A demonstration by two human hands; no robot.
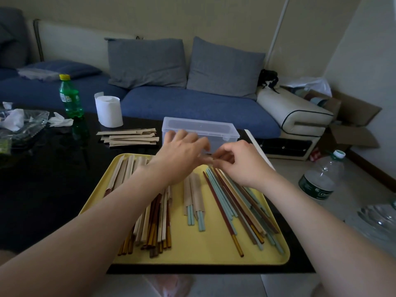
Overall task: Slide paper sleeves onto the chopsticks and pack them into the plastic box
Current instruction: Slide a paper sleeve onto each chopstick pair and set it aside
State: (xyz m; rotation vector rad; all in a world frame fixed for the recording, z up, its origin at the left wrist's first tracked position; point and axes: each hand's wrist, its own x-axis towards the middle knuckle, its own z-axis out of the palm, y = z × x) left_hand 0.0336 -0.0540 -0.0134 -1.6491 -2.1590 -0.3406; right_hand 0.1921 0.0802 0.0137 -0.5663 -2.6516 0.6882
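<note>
A yellow tray (201, 251) lies on the dark table. On its left lie sleeved chopsticks (154, 221), in the middle two sleeved teal pairs (195, 198), on the right a pile of bare chopsticks (237, 209) in teal, brown and tan. My left hand (180, 155) hovers over the tray's far side, fingers spread and relaxed. My right hand (240, 161) has its fingers curled at the far tips of the bare chopsticks; what they pinch is hidden. A clear plastic box (199, 130) stands just beyond both hands. Empty paper sleeves (130, 137) lie stacked left of it.
A paper roll (108, 111) and a green bottle (70, 97) stand at the table's back left, with crumpled tissue and plastic (19, 123) further left. A blue sofa (192, 103) runs behind. Water bottles (321, 179) and cardboard boxes (351, 125) sit on the floor at right.
</note>
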